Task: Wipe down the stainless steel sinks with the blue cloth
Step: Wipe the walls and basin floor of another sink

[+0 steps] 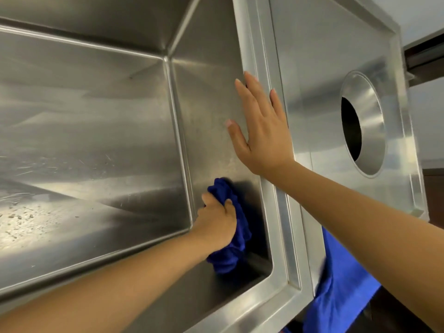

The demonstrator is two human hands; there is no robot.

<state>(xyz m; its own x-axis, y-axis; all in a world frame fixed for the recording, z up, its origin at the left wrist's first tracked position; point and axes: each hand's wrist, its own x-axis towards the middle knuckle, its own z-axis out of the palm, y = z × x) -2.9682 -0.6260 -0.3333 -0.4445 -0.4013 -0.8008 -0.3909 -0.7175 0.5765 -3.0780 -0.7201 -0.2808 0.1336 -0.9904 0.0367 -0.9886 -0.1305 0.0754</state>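
A deep stainless steel sink fills the left and middle of the head view. My left hand grips a bunched blue cloth and presses it against the sink's right inner wall, low near the front corner. My right hand lies flat with straight fingers on the sink's right rim, fingertips pointing away from me. Part of the cloth is hidden behind my left hand.
To the right of the rim lies a flat steel panel with a round opening. Blue fabric hangs below the panel's front edge. Water drops speckle the sink floor at the left.
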